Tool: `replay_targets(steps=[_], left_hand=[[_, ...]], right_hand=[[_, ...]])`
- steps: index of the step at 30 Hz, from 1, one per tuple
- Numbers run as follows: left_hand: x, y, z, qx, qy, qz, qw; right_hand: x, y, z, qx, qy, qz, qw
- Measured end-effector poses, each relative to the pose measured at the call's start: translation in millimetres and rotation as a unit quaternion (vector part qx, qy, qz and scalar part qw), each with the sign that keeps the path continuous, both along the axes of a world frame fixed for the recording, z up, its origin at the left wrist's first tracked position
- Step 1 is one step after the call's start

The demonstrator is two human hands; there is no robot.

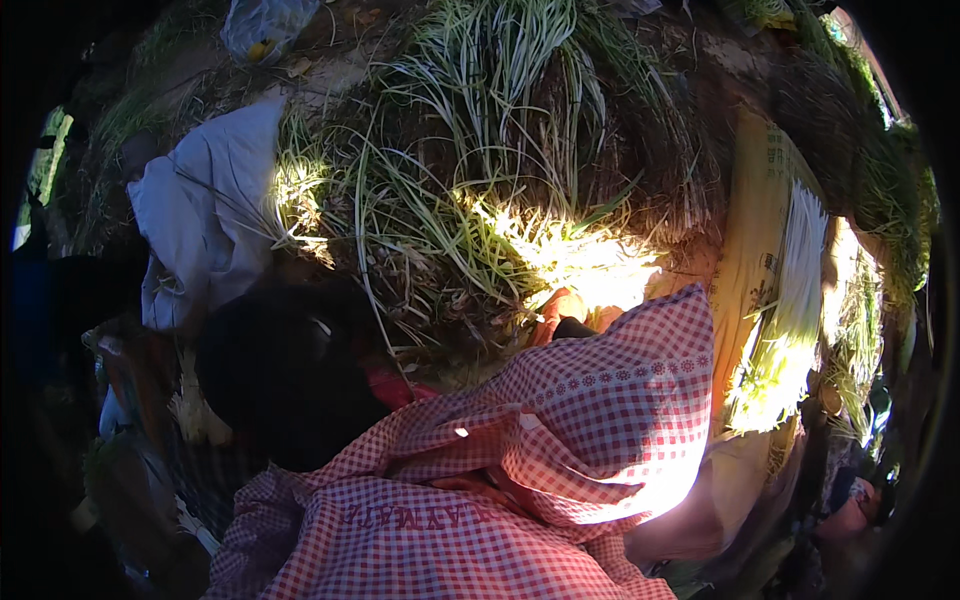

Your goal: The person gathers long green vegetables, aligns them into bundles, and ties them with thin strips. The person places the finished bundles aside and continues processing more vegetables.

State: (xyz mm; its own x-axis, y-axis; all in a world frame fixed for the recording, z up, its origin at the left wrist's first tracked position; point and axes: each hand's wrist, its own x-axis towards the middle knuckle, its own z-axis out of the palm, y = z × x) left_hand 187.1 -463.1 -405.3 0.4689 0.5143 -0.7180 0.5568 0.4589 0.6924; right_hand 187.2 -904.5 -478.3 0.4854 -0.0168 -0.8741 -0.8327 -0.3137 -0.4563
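Observation:
Neither of my hands can be made out with certainty. Before me spreads red-and-white checked cloth (450, 540), with a raised fold at the right. A strip of skin-coloured surface (472, 484) shows between its folds; whether it is a hand is unclear. Past the cloth, an orange shape (562, 307) beside something black lies in glaring sunlight; it could be a hand or a foot. Beyond it lies a heap of long green stalks with pale lower ends (420, 232), some loose and tangled. A larger bunch of green leafy stalks (502, 82) is piled behind.
A yellow woven sack (750, 225) with printing lies at the right, bearing a bundle of pale stalks (795, 300). At the left are a light grey cloth (210, 195) and a large dark rounded shape (300, 375). A clear plastic bag (266, 30) lies top left.

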Motion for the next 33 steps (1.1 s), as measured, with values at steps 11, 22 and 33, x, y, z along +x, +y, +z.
replay_targets(steps=[11,22,33], left_hand=[[-56.1,37.5,-4.6,-0.001,0.239,-0.014,0.971],[-62.3,48.8,5.2,0.064,0.207,-0.039,0.975],[36.1,-81.3,28.5,0.052,-0.142,-0.277,0.949]], right_hand=[[19.1,6.4,9.3,-0.021,0.095,-0.01,0.995],[27.8,1.9,-7.7,0.003,0.057,0.036,0.998],[25.7,-12.7,-5.8,0.021,-0.079,0.13,0.988]])
